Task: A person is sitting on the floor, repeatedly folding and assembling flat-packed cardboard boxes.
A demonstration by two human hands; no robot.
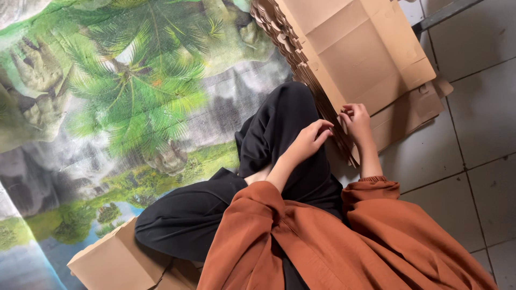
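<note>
A stack of flat, unfolded cardboard boxes (359, 51) lies on the floor in front of my crossed legs in black trousers (274, 134). My right hand (356, 121) pinches the near edge of the top sheets at the side of the stack. Beside it, my left hand (308, 140) reaches over my knee, and its loosely curved fingertips touch the stack's layered edge (322, 107). It holds nothing. Rust-orange sleeves cover both my arms.
A printed mat with palm trees and rocks (123, 96) covers the floor on the left. Pale floor tiles (478, 134) lie to the right. An assembled cardboard box (115, 263) sits at my lower left. A dark metal bar (446, 13) crosses the top right corner.
</note>
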